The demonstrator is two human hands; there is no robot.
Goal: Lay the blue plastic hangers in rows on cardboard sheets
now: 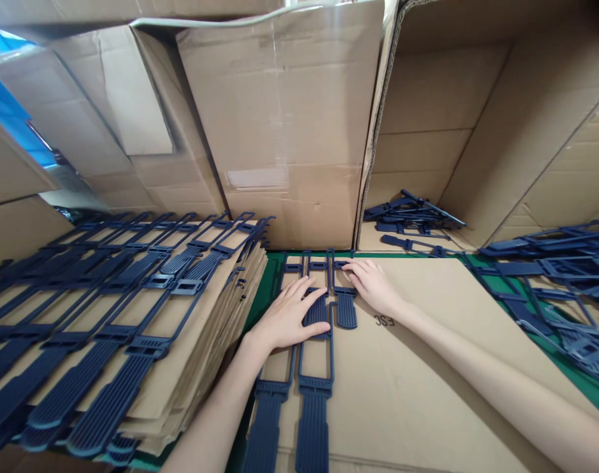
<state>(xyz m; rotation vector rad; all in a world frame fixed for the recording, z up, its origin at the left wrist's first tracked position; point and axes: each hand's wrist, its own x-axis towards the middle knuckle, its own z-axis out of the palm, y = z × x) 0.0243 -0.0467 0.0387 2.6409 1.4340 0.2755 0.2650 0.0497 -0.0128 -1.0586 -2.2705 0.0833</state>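
Observation:
Several dark blue plastic pieces, each with an open frame and a ribbed paddle-like end, lie side by side on a flat cardboard sheet. My left hand rests spread over the two left pieces, one of them a long ribbed piece, with its thumb and fingers apart. At the far edge of the sheet my right hand has its thumb and fingertips closed at the side of a third piece. Part of that piece's frame is hidden under the fingertips.
At the left stands a stack of cardboard sheets with rows of the same pieces on top. Loose pieces are heaped at the right, and more lie in an open carton. A tall closed carton stands behind. Green table surface shows between.

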